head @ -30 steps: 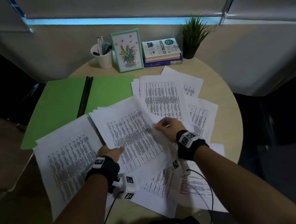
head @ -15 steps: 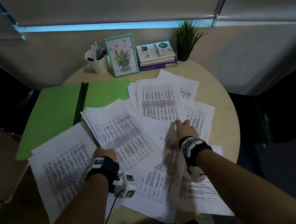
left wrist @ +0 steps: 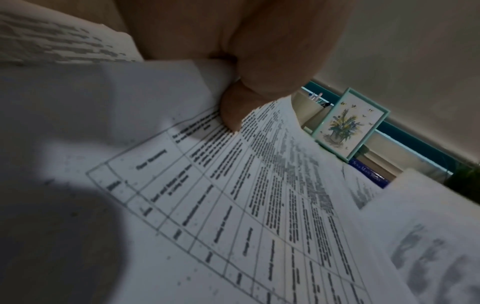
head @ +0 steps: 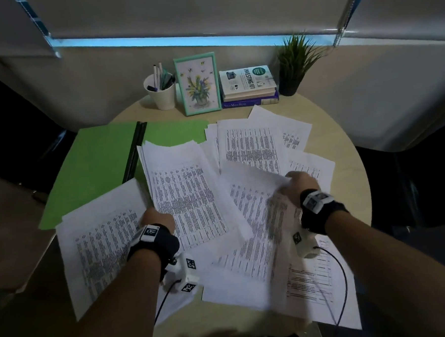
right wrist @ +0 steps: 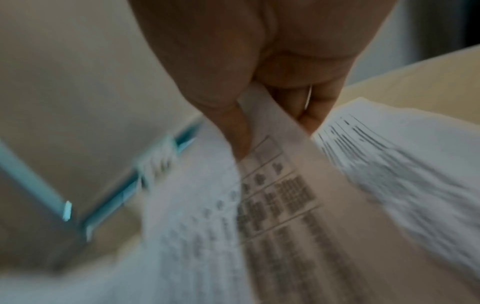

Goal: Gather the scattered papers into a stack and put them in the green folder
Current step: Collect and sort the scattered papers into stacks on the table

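Printed white papers lie scattered over the round table. The green folder lies open at the left, partly under them. My left hand grips the near edge of a gathered stack in the middle. In the left wrist view its thumb presses on the top sheet. My right hand pinches one blurred sheet raised off the pile at the right. In the right wrist view that sheet sits between thumb and fingers.
At the back of the table stand a white pen cup, a framed flower picture, stacked books and a small potted plant. More sheets hang over the near edge.
My right hand, flat on the sheets at the right half a second ago, now pinches one sheet and lifts it. The left hand keeps its grip on the stack.
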`<state>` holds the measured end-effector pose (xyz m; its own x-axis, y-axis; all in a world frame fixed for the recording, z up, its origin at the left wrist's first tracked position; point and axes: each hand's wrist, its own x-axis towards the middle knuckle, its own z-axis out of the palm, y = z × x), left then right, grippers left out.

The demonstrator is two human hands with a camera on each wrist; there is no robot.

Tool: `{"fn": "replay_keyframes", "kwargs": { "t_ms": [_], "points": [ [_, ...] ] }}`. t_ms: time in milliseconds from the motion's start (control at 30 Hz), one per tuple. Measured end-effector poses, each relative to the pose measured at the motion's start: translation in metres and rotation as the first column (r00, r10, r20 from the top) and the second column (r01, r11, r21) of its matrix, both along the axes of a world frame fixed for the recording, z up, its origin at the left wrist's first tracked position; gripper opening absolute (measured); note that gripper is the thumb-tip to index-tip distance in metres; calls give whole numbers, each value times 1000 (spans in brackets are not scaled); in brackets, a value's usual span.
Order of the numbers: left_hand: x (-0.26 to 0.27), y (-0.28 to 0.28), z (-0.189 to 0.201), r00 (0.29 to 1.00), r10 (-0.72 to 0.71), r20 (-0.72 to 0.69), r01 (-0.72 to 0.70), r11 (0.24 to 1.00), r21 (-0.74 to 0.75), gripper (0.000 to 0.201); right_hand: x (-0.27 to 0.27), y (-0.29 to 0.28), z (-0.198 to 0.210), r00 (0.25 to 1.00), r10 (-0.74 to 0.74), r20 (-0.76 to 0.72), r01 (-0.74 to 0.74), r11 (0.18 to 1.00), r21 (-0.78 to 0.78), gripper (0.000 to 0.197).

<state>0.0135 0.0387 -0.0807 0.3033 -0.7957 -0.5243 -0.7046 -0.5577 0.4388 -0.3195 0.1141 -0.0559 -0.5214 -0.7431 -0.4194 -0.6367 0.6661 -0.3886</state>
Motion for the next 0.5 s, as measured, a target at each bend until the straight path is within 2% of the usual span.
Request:
{"fn": "replay_keyframes", "kwargs": {
  "t_ms": [33,100,167,200,267,367,433,500],
  "points": [
    [1,3,-1,1000,-6,9,6,1000,4,44,-7,-3,7,992,-109,62,115,988,-107,32],
    [2,8,-3,1000,-15,27,15,1000,7,45,-20,-10,29,919,-292,264,368,877,-311,51],
    [-1,13,-3,999,-42,31,43,999,-5,48,-29,-22,54,852,-336,401,498,757,-424,55],
    [-4,14,-4,998,-62,35,62,998,-8,50,-31,-28,69,841,-336,425,518,728,-449,55],
    [-12,17,-2,994,-95,49,96,995,-7,51,-32,-39,95,868,-297,398,474,736,-483,55],
    [-18,22,0,992,-114,57,115,993,-4,51,-24,-45,126,933,-141,331,291,838,-462,52],
    [-20,24,2,991,-117,59,118,993,-4,53,-11,-42,139,934,-20,356,177,892,-415,39],
    [-24,27,5,990,-120,69,121,993,-8,54,7,-40,142,925,79,373,89,907,-412,34]
  ]
}}
